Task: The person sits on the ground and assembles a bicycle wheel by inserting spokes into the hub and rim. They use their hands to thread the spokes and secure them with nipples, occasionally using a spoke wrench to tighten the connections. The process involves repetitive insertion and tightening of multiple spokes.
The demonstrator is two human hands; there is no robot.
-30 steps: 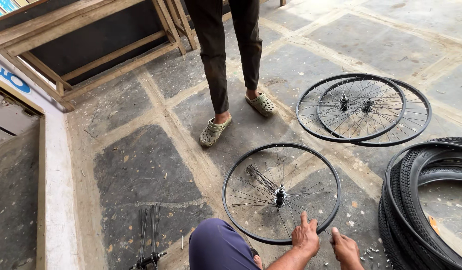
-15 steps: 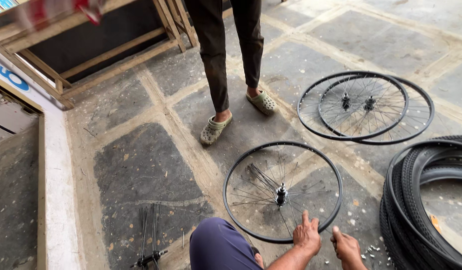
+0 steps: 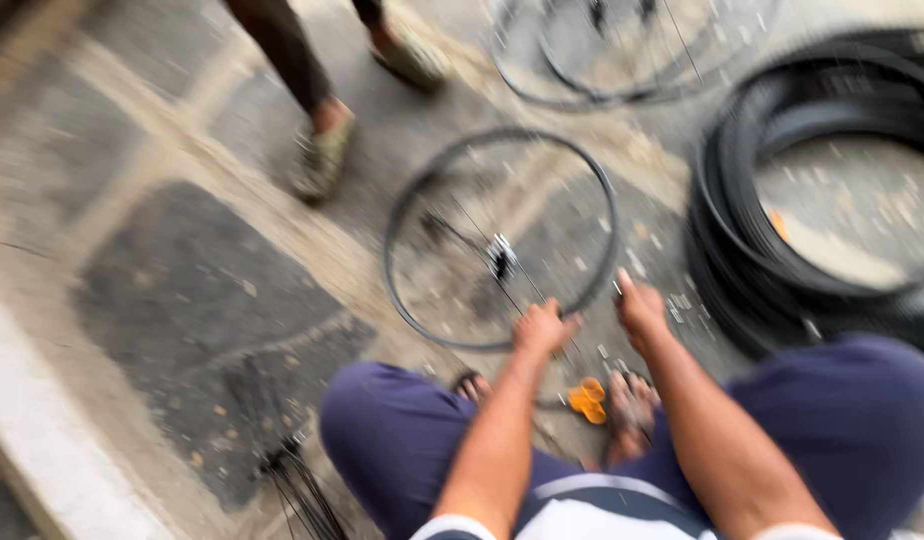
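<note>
Your left hand [image 3: 542, 328] pinches the light, stiff rim [image 3: 412, 190]; right hand [image 3: 640, 305] looks closed beside it, so grip rim, not thin spokes [image 3: 472, 238].

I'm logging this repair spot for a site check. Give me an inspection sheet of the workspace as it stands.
Surface: paved stone floor, dusty.
Job's things: spoked bicycle wheel lying flat; left hand on its near rim, right hand beside the rim; grip blurred.
Clutter: small orange piece by the feet; small bits scattered near the rim.
Hands: bare, both close to the rim.
Cables: nothing seen.
Surroundings: stacked black tyres right; more wheels beyond; another person's sandalled feet.
</note>
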